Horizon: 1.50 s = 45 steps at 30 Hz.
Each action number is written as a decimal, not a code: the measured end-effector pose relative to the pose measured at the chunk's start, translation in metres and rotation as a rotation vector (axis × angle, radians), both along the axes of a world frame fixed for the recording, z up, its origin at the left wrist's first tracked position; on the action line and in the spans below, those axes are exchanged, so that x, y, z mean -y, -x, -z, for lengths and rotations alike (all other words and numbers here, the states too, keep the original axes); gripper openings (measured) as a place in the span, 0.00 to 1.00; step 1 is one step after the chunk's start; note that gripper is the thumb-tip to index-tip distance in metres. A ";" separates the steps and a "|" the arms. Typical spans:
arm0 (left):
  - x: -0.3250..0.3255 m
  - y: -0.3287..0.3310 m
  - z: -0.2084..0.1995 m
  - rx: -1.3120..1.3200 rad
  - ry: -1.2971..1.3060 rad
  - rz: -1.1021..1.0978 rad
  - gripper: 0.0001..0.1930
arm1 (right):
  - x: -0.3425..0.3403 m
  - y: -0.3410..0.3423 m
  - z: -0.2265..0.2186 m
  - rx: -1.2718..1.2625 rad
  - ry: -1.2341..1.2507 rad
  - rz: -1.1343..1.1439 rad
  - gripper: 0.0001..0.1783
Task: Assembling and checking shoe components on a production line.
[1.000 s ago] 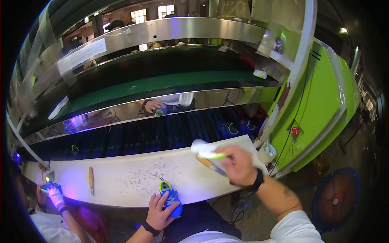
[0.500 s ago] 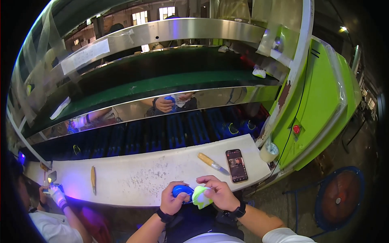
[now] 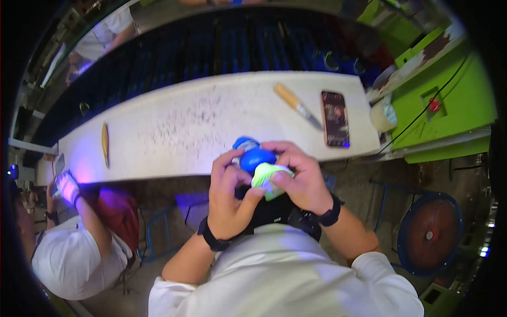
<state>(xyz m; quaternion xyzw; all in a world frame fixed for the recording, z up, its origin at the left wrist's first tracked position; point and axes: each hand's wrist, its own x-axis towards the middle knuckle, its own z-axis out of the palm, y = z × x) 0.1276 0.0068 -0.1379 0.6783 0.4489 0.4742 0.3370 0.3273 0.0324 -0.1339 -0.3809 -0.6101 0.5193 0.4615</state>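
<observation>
My left hand (image 3: 229,193) curls around the side of a smooth blue form (image 3: 257,157), which looks like a shoe last. With my right hand (image 3: 303,179) I grip a lime-green and white shoe upper (image 3: 272,173), thumb on its near face. The upper lies against the near end of the blue form, partly over it. My right fingers reach along the blue form's far side. My left thumb and fingertips meet the upper's left edge. Both hands are closed, in front of my body at the table's near edge. Fingers hide parts of both things.
A white worktable (image 3: 185,153) bears a wooden-handled blade tool (image 3: 296,104), a phone (image 3: 335,119) and a slim wooden tool (image 3: 105,145). Beyond runs a dark conveyor (image 3: 211,50). A tape roll (image 3: 383,115), green machine (image 3: 454,111) and fan (image 3: 430,232) are right; a co-worker (image 3: 79,253) sits left.
My view has tipped downward. The blue form and the upper, side by side before, are now pressed together, with the blue form beyond the upper. My right fingers have moved onto the blue form.
</observation>
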 end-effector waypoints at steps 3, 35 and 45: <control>0.012 -0.006 0.012 0.281 0.093 -0.009 0.13 | 0.012 0.004 0.006 -0.107 0.031 0.038 0.15; -0.003 -0.001 0.017 -0.064 -0.308 0.114 0.16 | 0.024 -0.027 -0.004 0.545 -0.318 -0.052 0.29; -0.020 -0.019 0.025 -0.161 -0.244 0.175 0.20 | 0.003 -0.019 0.024 -0.031 0.011 -0.017 0.27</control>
